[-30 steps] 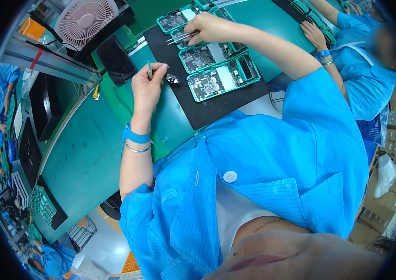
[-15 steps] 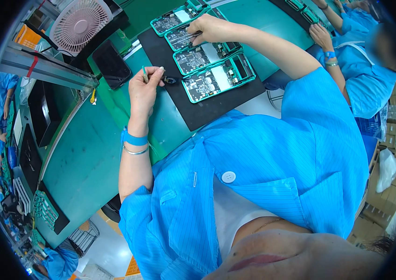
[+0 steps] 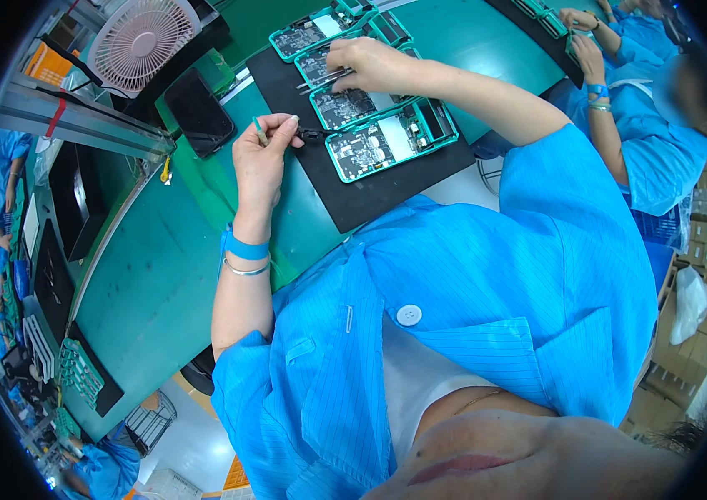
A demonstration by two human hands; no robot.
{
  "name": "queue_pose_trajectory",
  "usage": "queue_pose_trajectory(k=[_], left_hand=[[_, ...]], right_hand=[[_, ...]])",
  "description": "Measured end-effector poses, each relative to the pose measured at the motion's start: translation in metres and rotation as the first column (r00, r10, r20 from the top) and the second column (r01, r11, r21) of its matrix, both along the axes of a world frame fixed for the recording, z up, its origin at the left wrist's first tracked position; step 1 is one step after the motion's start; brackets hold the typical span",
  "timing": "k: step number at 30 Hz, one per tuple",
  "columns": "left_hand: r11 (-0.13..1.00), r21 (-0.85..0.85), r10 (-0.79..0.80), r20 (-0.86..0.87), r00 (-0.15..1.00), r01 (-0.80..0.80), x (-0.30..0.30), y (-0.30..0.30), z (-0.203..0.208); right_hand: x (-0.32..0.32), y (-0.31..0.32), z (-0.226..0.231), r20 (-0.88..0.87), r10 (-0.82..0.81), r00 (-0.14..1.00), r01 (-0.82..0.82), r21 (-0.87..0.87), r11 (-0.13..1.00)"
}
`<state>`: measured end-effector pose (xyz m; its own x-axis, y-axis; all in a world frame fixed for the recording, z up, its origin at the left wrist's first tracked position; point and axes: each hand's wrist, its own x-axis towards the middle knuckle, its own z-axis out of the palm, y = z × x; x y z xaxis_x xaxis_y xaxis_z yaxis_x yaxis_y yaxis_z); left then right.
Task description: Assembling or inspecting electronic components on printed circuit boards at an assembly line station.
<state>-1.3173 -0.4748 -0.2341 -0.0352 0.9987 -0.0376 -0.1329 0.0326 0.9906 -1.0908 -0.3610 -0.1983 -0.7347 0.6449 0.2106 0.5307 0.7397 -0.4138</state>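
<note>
Several teal-framed housings with circuit boards lie in a slanting row on a black mat (image 3: 349, 204). Over the middle of that row, my right hand (image 3: 374, 67) is closed on metal tweezers (image 3: 320, 82), their tips pointing left above the boards. My left hand (image 3: 258, 167) is pinched at the mat's left edge. A small black part (image 3: 313, 133) sticks out from its fingertips toward the nearest housing (image 3: 359, 156); its exact kind is too small to tell. A thin pale-green stick (image 3: 259, 127) also shows between the left fingers.
A dark flat-screened device (image 3: 200, 112) lies beyond my left hand, near a pink fan (image 3: 143, 42) and a metal rail (image 3: 87, 125). On the right, a co-worker's hands (image 3: 589, 58) handle another teal housing. The green table (image 3: 153, 283) curves along my left.
My right hand has come slightly nearer, and the tweezers now point left. My left hand has shifted a little right, with the black part closer to the nearest housing. The co-worker's hands have moved.
</note>
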Motion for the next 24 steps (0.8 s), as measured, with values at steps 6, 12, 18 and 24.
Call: queue_pose_trajectory(k=[6, 12, 18, 24], left_hand=[[0.994, 0.102, 0.034, 0.126, 0.991, -0.047, 0.016, -0.004, 0.000], [0.992, 0.130, 0.025, -0.187, 0.982, 0.000, 0.023, -0.015, 0.011], [0.994, 0.050, -0.064, -0.489, 0.870, 0.102, 0.025, -0.018, -0.003], [0.990, -0.022, -0.129, -0.526, 0.841, 0.139, 0.027, -0.019, 0.002]], right_hand=[[-0.018, -0.044, 0.028, -0.064, 0.043, 0.997, -0.073, -0.601, 0.796], [0.013, -0.039, 0.018, 0.048, -0.003, 0.999, 0.019, -0.339, 0.941], [0.027, -0.050, 0.010, 0.103, 0.052, 0.993, -0.035, -0.162, 0.986], [0.023, -0.054, 0.003, 0.092, 0.052, 0.994, -0.038, -0.142, 0.989]])
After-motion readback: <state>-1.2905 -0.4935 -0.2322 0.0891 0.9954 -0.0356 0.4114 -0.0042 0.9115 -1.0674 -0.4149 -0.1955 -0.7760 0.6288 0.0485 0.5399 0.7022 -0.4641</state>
